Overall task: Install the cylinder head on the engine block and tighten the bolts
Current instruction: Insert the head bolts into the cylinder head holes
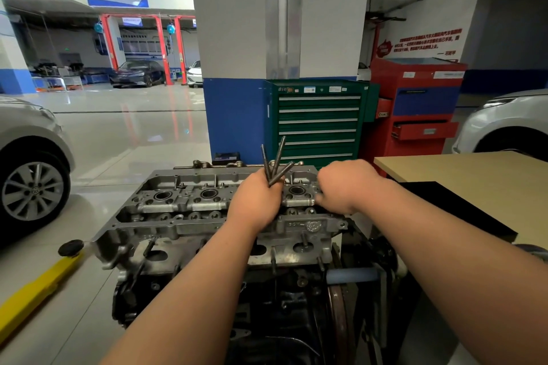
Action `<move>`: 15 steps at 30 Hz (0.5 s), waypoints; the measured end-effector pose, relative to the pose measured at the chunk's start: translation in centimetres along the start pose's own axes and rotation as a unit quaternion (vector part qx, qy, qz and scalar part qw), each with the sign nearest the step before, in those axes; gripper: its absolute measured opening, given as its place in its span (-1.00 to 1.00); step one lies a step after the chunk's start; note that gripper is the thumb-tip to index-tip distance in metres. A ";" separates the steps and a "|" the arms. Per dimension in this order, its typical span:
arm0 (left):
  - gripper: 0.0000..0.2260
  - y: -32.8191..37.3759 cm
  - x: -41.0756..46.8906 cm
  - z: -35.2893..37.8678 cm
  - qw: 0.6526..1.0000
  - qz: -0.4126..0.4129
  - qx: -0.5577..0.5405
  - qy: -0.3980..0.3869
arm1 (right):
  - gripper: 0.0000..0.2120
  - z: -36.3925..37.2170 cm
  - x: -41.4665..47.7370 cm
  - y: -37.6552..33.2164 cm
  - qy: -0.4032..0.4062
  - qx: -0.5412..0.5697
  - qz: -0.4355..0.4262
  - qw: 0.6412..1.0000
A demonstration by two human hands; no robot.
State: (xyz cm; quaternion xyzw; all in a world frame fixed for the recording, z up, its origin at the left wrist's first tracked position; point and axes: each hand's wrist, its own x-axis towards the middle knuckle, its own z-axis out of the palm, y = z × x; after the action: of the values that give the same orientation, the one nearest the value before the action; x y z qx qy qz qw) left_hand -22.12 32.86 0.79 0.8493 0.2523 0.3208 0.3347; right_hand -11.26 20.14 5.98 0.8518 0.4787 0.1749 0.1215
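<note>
Right hand (345, 185): fingers hidden

Beige table (474, 169), black mat (453, 210) lying on it, glossy floor (133, 127), yellow lift arm (35, 290)

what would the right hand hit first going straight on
Most likely the cylinder head: the right hand angles forward and down over its right end and may already touch it; its fingertips are hidden. The left hand, gripping bolts, sits beside that line.
</note>
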 end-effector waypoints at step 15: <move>-0.87 0.1 -0.2 -0.1 1.000 0.004 -0.006 0.003 | -0.76 3.2 -2.5 2.5 0.095 0.412 0.159 0.892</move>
State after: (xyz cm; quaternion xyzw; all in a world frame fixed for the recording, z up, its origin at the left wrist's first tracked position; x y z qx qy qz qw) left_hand -22.31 32.71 0.84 0.8475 0.2478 0.3266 0.3373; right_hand -9.24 16.56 3.50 0.8697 0.3748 0.0596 -0.3157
